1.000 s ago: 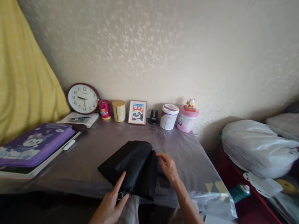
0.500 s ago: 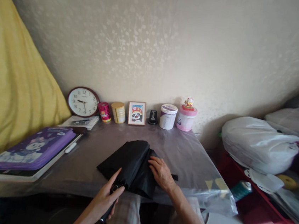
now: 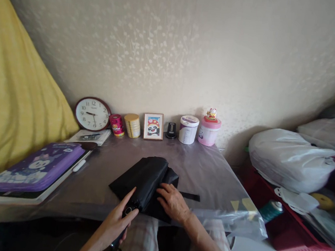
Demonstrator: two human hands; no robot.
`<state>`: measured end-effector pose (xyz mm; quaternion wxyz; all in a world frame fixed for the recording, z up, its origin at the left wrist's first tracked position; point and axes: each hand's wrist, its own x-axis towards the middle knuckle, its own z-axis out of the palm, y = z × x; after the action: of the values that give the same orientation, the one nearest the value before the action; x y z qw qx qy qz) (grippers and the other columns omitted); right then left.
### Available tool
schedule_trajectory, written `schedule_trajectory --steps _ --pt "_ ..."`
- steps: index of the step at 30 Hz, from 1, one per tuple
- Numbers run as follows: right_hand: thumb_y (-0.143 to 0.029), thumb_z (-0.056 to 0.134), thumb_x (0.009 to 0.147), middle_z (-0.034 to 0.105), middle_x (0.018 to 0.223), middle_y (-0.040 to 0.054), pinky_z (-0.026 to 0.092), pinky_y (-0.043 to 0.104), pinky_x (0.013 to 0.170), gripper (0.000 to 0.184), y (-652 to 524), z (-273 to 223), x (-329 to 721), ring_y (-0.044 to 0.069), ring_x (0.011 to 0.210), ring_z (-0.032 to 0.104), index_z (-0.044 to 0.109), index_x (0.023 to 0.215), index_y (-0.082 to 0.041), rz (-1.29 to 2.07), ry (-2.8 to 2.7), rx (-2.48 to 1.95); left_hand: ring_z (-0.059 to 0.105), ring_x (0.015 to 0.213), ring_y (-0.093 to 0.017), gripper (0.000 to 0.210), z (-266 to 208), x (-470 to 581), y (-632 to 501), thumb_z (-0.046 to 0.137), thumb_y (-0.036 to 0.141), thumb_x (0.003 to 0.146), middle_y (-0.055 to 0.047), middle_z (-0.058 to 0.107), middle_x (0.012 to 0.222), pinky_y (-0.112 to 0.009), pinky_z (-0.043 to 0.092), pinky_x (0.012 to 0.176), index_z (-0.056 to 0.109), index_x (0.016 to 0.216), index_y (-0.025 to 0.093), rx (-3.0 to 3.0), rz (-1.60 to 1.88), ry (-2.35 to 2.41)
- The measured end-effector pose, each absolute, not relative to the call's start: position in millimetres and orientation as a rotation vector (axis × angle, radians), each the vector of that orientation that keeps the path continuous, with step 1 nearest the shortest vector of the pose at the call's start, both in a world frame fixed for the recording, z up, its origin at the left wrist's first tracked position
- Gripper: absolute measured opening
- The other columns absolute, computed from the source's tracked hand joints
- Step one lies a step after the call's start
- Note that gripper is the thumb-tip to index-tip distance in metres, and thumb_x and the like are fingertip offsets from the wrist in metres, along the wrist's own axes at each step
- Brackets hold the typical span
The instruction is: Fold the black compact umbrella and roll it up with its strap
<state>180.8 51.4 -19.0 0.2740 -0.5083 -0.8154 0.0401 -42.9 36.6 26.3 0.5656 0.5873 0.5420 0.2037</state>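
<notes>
left hand [image 3: 115, 222] clamped round the handle [image 3: 116, 240] of a black umbrella [image 3: 150, 175], index finger stretched along the fabric. right hand [image 3: 174, 204] apart from the left, bent fingers laid on the umbrella's right-side panel; thumb hidden, can't tell if it pinches. umbrella is furled loosely on the table [image 3: 211, 166], on the near side of the panda picture frame [image 3: 153, 127], well apart from it.

change: right hand was at the panel's outer edge a second ago, now it's further in, by the crease, and the strap [image 3: 191, 196] shows clear. reads as loose fabric being smoothed toward the middle; strap lies unwrapped, so furling looks partway.

further out: clock [image 3: 93, 113] left of the frame, pink tub [image 3: 207, 135] right of it, purple case [image 3: 36, 165] left and nearer, white bag [image 3: 292, 160] far right.
</notes>
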Motion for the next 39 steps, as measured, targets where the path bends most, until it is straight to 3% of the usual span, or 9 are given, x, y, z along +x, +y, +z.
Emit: schedule_trajectory --steps 7,11,15,18,21,24,28,35,39 --pt "-0.025 0.041 0.091 0.064 0.097 0.0026 0.045 0.026 0.083 0.022 25.7 -4.0 163.3 0.015 0.090 0.057 0.062 0.098 -0.023 0.358 -2.269 -1.067 0.046 0.034 -0.007 0.070 26.0 -43.7 37.4 0.044 0.045 0.083 0.011 0.046 0.055 -0.015 0.036 0.032 0.005 0.141 0.035 1.435 0.476 1.280" --pt "-0.023 0.041 0.091 0.063 0.098 0.0067 0.044 0.031 0.085 0.023 37.5 -4.0 175.3 0.017 0.092 0.056 0.062 0.099 -0.019 0.204 -2.022 -1.319 0.048 0.034 -0.008 0.069 20.0 -43.3 36.3 0.045 0.045 0.083 0.010 0.049 0.054 -0.017 0.039 0.033 0.008 0.141 0.035 1.490 0.484 1.286" --pt "-0.024 0.047 0.088 0.065 0.096 0.0046 0.044 0.029 0.081 0.018 32.3 -8.8 172.3 0.016 0.086 0.057 0.064 0.090 -0.020 0.230 -2.311 -1.118 0.047 0.032 -0.010 0.069 6.5 -41.9 35.3 0.043 0.047 0.084 0.012 0.045 0.044 -0.017 0.038 0.031 0.007 0.141 0.033 1.555 0.503 1.309" --pt "-0.022 0.042 0.091 0.066 0.094 0.0027 0.044 0.025 0.083 0.021 34.5 -8.3 171.8 0.013 0.087 0.058 0.062 0.095 -0.019 0.295 -2.217 -1.099 0.047 0.031 -0.010 0.067 2.7 -40.7 33.3 0.041 0.047 0.086 0.011 0.049 0.045 -0.017 0.037 0.031 0.007 0.142 0.031 1.625 0.502 1.322" --pt "-0.021 0.040 0.091 0.065 0.100 0.0044 0.041 0.030 0.090 0.023 55.2 -9.1 186.1 0.015 0.095 0.057 0.062 0.098 -0.019 0.168 -2.052 -1.323 0.053 0.037 -0.011 0.065 6.0 -39.2 30.3 0.040 0.043 0.087 0.007 0.059 0.054 -0.020 0.044 0.040 0.009 0.142 0.028 1.723 0.488 1.328" --pt "-0.022 0.046 0.088 0.063 0.111 0.0064 0.042 0.035 0.089 0.021 79.8 -13.9 208.6 0.020 0.102 0.055 0.064 0.099 -0.020 0.053 -2.029 -1.596 0.066 0.065 -0.016 0.062 8.4 -37.7 27.8 0.040 0.036 0.087 0.000 0.069 0.078 -0.025 0.050 0.065 0.013 0.142 0.027 1.865 0.512 1.336" --pt "-0.020 0.045 0.088 0.060 0.117 0.0089 0.043 0.037 0.089 0.025 87.7 -19.3 224.6 0.022 0.104 0.053 0.061 0.107 -0.019 -0.078 -1.865 -1.841 0.058 0.107 -0.020 0.060 4.7 -35.5 27.1 0.037 0.031 0.088 -0.005 0.055 0.126 -0.028 0.043 0.087 0.012 0.142 0.029 2.014 0.491 1.352" --pt "-0.019 0.047 0.087 0.062 0.110 0.0059 0.043 0.031 0.090 0.021 43.6 -16.1 195.0 0.017 0.103 0.054 0.063 0.102 -0.020 0.158 -2.292 -1.318 0.056 0.109 -0.018 0.059 0.1 -33.1 29.2 0.035 0.030 0.090 -0.006 0.051 0.130 -0.026 0.041 0.088 0.008 0.143 0.028 2.077 0.399 1.400" --pt "-0.020 0.042 0.090 0.065 0.101 0.0030 0.045 0.025 0.086 0.022 29.9 -3.5 193.6 0.013 0.095 0.058 0.061 0.102 -0.021 0.312 -2.190 -1.224 0.058 0.105 -0.019 0.059 -1.0 -33.9 29.2 0.035 0.030 0.090 -0.006 0.055 0.126 -0.027 0.042 0.086 0.008 0.143 0.029 2.097 0.382 1.412"
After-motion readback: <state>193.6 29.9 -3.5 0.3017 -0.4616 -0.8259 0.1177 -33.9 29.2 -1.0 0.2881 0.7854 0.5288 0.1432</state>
